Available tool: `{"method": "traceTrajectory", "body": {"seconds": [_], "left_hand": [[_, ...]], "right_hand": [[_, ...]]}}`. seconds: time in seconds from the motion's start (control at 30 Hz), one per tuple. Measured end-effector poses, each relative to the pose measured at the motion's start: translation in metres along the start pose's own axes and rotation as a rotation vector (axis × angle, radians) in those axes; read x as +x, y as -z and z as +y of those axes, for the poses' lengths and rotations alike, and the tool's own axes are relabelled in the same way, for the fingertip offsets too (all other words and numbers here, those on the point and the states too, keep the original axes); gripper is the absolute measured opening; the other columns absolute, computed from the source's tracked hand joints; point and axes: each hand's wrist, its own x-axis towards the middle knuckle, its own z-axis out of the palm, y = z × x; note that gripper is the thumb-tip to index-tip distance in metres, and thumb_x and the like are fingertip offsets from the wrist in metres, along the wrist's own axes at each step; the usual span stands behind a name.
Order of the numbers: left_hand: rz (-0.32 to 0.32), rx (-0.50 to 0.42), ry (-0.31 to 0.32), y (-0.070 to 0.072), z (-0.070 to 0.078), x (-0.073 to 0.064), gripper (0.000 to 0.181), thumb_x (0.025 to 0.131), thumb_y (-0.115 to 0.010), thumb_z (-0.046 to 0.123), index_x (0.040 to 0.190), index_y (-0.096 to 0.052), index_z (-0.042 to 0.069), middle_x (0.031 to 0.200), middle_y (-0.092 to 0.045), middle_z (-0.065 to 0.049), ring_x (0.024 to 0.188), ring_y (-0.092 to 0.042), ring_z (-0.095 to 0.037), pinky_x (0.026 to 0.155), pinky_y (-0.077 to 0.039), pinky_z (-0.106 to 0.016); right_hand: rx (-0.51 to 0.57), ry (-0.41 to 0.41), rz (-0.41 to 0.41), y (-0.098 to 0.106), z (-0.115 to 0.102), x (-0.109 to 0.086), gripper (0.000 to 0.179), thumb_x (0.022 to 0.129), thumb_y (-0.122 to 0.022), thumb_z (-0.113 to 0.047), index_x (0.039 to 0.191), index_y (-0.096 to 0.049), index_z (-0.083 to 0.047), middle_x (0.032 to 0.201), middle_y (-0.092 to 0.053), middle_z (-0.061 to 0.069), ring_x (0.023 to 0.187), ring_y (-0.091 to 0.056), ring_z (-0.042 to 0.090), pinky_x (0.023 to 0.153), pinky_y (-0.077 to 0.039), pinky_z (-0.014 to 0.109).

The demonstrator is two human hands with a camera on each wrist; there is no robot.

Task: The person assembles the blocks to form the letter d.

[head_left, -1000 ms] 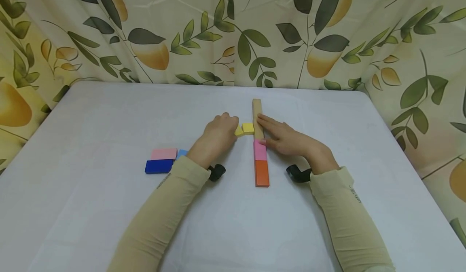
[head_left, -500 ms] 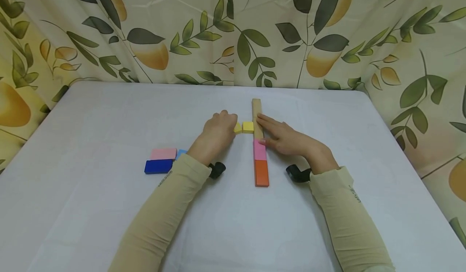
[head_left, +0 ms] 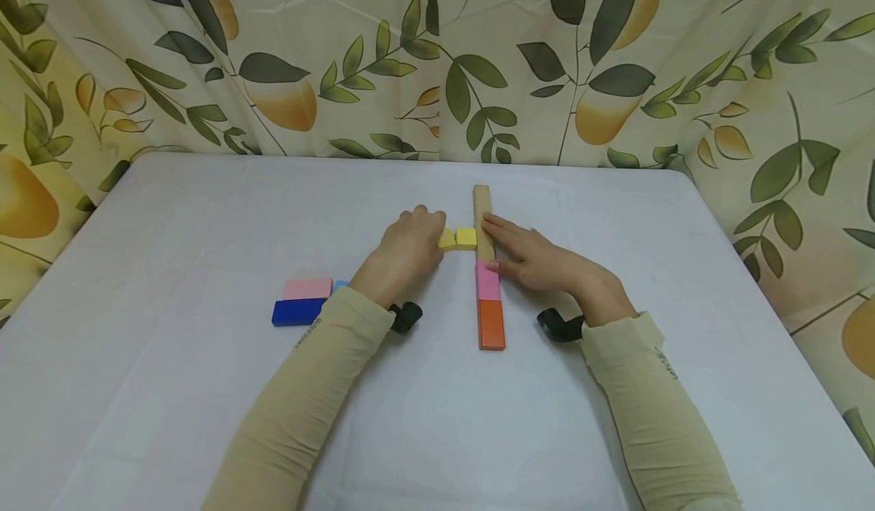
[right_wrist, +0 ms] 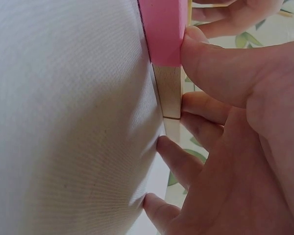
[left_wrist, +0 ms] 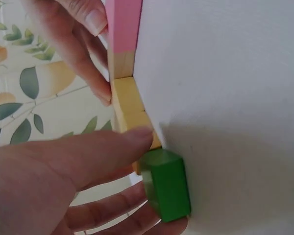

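Observation:
My left hand (head_left: 409, 251) pinches a yellow block (head_left: 446, 239) with its thumb on the near side. Beside it, a green block (left_wrist: 167, 186) lies against the lower fingers in the left wrist view; the hand hides it in the head view. A second yellow block (head_left: 466, 238) sits between the first one and a row of blocks. That row has plain wooden blocks (head_left: 482, 201) at the far end, then a pink block (head_left: 488, 282) and an orange block (head_left: 491, 325). My right hand (head_left: 540, 260) rests along the row's right side, fingertips on wood, thumb at the pink block.
Left of the left forearm lie a light pink block (head_left: 307, 289), a dark blue block (head_left: 298, 312) and a light blue block (head_left: 339, 285), partly hidden by the arm. A white cloth (head_left: 171, 389) covers the table. A patterned curtain (head_left: 383, 55) hangs behind.
The left hand has shifted slightly away from the person. The yellow block in it has turned more in line with the second yellow one. The right hand stays in place.

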Motion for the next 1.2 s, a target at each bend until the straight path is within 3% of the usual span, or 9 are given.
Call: {"method": "traceTrajectory", "body": {"seconds": [0.2,0.5,0.9,1.2], "left_hand": [[-0.046,-0.049,-0.004,0.009,-0.01,-0.002,0.031,0.091,-0.072,0.019,0.115,-0.059,0.005,0.105,-0.058,-0.01,0.092,-0.056,-0.023,0.08,-0.051,-0.035],[-0.073,-0.063,0.027,0.029,-0.035,-0.014,0.047,0.095,-0.066,0.019,0.137,-0.052,0.005,0.125,-0.056,-0.015,0.109,-0.057,-0.027,0.094,-0.051,-0.039],[0.036,-0.076,-0.033,0.035,-0.071,-0.049,0.044,0.095,-0.066,0.012,0.135,-0.053,0.001,0.123,-0.058,-0.021,0.111,-0.06,-0.034,0.094,-0.052,-0.044],[0.065,-0.042,-0.05,0.038,-0.09,-0.07,0.041,0.094,-0.066,0.008,0.132,-0.055,-0.003,0.119,-0.06,-0.025,0.108,-0.061,-0.036,0.092,-0.053,-0.046]], "right_hand": [[-0.003,-0.011,-0.006,0.0,0.0,0.001,0.072,0.101,-0.053,-0.026,0.159,-0.014,-0.009,0.168,-0.004,0.009,0.154,-0.007,0.036,0.119,-0.001,0.067],[-0.003,-0.019,-0.012,0.0,0.002,0.001,0.072,0.101,-0.053,-0.026,0.159,-0.013,-0.008,0.168,-0.004,0.01,0.154,-0.005,0.037,0.12,-0.001,0.066],[-0.008,-0.011,-0.009,-0.001,0.001,-0.001,0.072,0.102,-0.052,-0.027,0.159,-0.013,-0.007,0.168,-0.004,0.012,0.154,-0.006,0.039,0.12,-0.004,0.065],[-0.011,-0.009,-0.01,0.0,-0.001,-0.001,0.072,0.102,-0.051,-0.027,0.159,-0.013,-0.007,0.168,-0.004,0.012,0.154,-0.006,0.039,0.12,-0.003,0.065]]}}
